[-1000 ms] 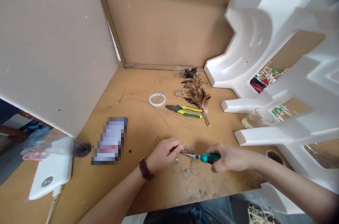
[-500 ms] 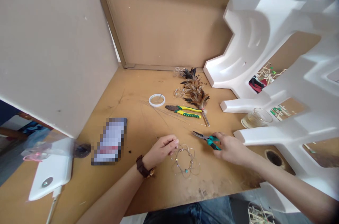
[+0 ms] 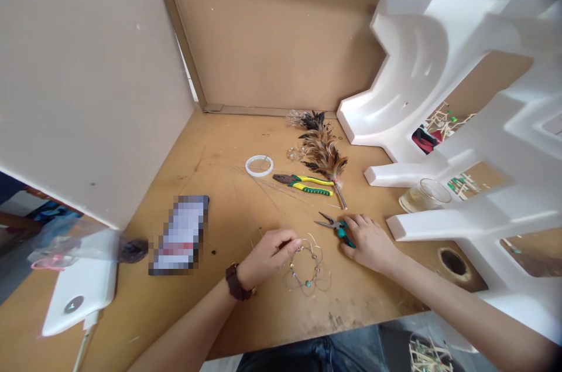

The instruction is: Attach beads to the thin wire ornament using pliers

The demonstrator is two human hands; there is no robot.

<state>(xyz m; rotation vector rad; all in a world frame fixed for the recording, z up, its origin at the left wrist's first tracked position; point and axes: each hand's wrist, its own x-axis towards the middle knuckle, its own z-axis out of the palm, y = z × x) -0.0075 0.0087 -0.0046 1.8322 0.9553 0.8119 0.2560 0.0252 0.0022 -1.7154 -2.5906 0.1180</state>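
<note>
Head view: L hand [image 3: 270,253] curled almost shut, can't tell if pinching wire. Beaded wire ring [image 3: 308,283] lies just right of its fingertips, between hands, on wood bench [image 3: 228,313]. R hand [image 3: 369,243] wrapped round green-handled needle-nose pliers [image 3: 345,235], tips pointing left of hand.

My left hand [image 3: 270,255] and right hand [image 3: 369,243] lead into bare forearms, with a wristwatch [image 3: 236,282] on a wide dark brown strap at my left wrist, and I'm wearing dark blue jeans [image 3: 307,357].
</note>
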